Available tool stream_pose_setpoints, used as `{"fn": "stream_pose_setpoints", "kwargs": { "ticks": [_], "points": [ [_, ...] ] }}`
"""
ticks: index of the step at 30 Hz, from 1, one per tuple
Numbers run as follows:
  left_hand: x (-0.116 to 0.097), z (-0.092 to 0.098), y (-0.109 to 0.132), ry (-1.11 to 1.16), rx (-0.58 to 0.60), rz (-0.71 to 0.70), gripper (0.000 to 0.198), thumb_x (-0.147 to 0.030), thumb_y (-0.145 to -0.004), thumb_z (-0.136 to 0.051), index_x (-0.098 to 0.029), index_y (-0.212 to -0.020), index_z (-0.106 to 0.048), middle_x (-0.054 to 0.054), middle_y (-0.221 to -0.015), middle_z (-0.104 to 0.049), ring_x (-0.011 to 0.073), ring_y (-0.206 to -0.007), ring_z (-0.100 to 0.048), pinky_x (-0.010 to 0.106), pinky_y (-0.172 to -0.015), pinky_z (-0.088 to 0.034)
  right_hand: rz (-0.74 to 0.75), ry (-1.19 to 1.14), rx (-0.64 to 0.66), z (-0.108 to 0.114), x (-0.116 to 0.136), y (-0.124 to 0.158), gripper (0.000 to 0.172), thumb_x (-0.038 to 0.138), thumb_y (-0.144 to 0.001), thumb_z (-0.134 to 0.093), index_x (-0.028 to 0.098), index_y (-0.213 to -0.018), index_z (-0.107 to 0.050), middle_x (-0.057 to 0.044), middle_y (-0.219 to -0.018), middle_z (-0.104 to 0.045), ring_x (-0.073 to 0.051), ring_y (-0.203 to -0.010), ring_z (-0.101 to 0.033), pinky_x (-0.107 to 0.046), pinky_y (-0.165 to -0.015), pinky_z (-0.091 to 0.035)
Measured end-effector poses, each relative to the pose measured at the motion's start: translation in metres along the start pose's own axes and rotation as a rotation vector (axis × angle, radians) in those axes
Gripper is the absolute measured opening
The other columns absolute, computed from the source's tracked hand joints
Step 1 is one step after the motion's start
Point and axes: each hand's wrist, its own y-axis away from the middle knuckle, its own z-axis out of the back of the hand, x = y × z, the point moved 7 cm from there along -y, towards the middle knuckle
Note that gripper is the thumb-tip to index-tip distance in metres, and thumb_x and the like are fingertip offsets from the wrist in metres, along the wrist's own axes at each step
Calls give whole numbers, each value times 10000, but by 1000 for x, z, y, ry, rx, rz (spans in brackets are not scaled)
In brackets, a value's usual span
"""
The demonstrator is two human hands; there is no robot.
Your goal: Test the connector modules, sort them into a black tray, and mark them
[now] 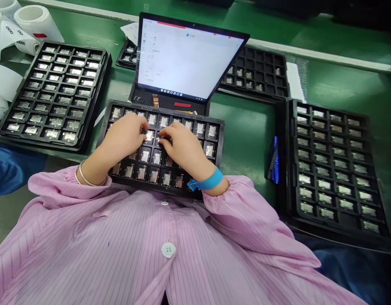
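A black compartment tray (222, 142) lies in front of me, with small silver circuit modules (156, 158) in its pockets. My left hand (124, 134) reaches over the tray's left half, its fingers curled and the thumb close to the index finger. Beside those fingertips is a silver module (149, 135); whether they touch it, I cannot tell. My right hand (185, 146), with a blue wrist strap (210, 180), pinches at a pocket in the middle of the tray. A small piece shows partly between its thumb and index finger, mostly hidden.
Behind the tray stands an open laptop (189, 59). Filled stacked trays sit left (108, 63) and right (289, 169); a partly filled tray (262, 63) lies behind the laptop. White label rolls (39, 25) occupy the far left. A blue object (274, 161) lies near the right stack.
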Motion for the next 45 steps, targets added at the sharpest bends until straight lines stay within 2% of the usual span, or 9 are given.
{"fn": "stream_pose_setpoints", "kwargs": {
  "ticks": [7, 12, 15, 18, 19, 22, 26, 33, 45],
  "points": [
    [-8, -18, 2, -138, 42, -74, 177, -202, -844, -627, -167, -1017, -643, 109, -1053, -609, 271, -931, -618, 349, -717, -461, -6, 66, -37, -4, 3, -2, 157, 140, -842, -590, 148, -997, -619, -126, -1090, -589, -232, -849, -567, -329, -645, -390],
    [-5, -13, 2, -31, -46, -82, 77, -126, -809, -632, -174, -867, -617, 63, -935, -619, 222, -837, -604, 332, -688, -439, 23, -94, -86, 4, -1, 1, 139, 73, -827, -547, 180, -885, -616, -50, -854, -643, -204, -754, -570, -334, -658, -413],
    [-2, -4, 8, 242, -130, -66, 159, -98, -796, -624, -179, -933, -633, 6, -798, -618, 158, -696, -587, 318, -690, -453, 10, -300, -208, 22, -5, 12, 224, 91, -823, -573, 198, -1008, -641, -34, -848, -662, -204, -779, -603, -350, -697, -469],
    [-2, 0, 19, 668, -153, -15, 351, -127, -796, -632, -195, -1141, -625, -16, -812, -611, 112, -616, -609, 274, -634, -493, -112, -680, -233, 33, -13, 30, 112, 185, -844, -613, 217, -943, -653, -30, -853, -672, -194, -774, -654, -324, -635, -532],
    [-3, -1, 23, 807, -137, 9, 329, -147, -800, -636, -190, -1126, -642, -10, -824, -613, 109, -614, -631, 258, -607, -506, -177, -836, -215, 33, -16, 36, 57, 227, -841, -639, 220, -897, -639, -21, -832, -673, -187, -751, -675, -305, -599, -546],
    [-9, -5, 36, 1104, -126, 81, 171, -223, -798, -683, -160, -956, -690, 18, -836, -646, 128, -638, -688, 208, -512, -504, -332, -1231, -126, 27, -15, 53, 160, 282, -794, -720, 219, -817, -575, 12, -751, -684, -180, -723, -733, -244, -546, -570],
    [-20, -9, 49, 1322, -138, 125, 192, -269, -763, -766, -167, -857, -633, -9, -704, -658, 132, -629, -698, 156, -429, -449, -385, -1487, -12, 20, -6, 66, 226, 279, -770, -749, 207, -762, -536, -1, -757, -745, -172, -713, -759, -182, -513, -569],
    [-34, -16, 58, 1481, 6, 184, 222, -280, -772, -756, -182, -794, -558, -25, -689, -663, 142, -690, -714, 163, -508, -515, -356, -1544, -49, 24, 0, 73, 248, 278, -762, -761, 202, -726, -527, -5, -739, -758, -172, -675, -755, -174, -461, -559],
    [-32, -21, 62, 1535, 44, 240, 211, -292, -780, -769, -188, -741, -590, -25, -676, -671, 82, -614, -613, 144, -496, -444, -285, -1516, -109, 28, 4, 72, 214, 262, -801, -737, 201, -725, -546, -6, -735, -748, -156, -669, -746, -166, -461, -552]
  ]
}}
